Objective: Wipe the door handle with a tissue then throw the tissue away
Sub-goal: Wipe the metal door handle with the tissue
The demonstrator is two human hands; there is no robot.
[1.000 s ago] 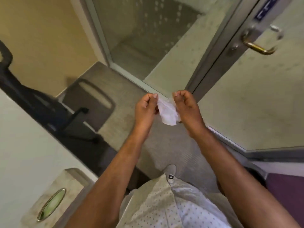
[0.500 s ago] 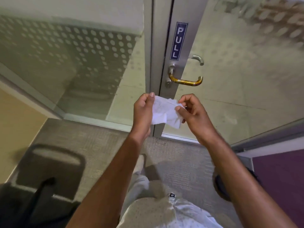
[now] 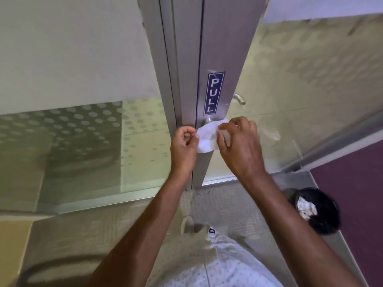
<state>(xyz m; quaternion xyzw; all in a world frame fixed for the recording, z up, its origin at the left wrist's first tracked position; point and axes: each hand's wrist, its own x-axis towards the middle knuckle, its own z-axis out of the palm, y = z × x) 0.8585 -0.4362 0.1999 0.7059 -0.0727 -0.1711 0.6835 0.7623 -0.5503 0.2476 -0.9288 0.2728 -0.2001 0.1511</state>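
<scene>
A white tissue (image 3: 206, 137) is stretched between my two hands right in front of the door handle (image 3: 207, 120). Only the handle's round base shows above the tissue; its lever is hidden behind the tissue and my right hand. My left hand (image 3: 183, 149) pinches the tissue's left edge. My right hand (image 3: 240, 146) pinches its upper right corner with fingers spread over it. The handle sits on a grey metal door frame (image 3: 219, 48) under a blue PULL sticker (image 3: 214, 93).
Glass panels (image 3: 300, 90) flank the frame, and a second handle (image 3: 238, 98) shows through the glass. A black bin (image 3: 323, 216) with crumpled white paper inside stands on the carpet at lower right, beside a purple wall (image 3: 352, 193). My foot (image 3: 187, 223) is near the door.
I have stepped closer to the door and raised both hands with the tissue up against the handle, which now lies hidden behind it. The bin has come into view at right.
</scene>
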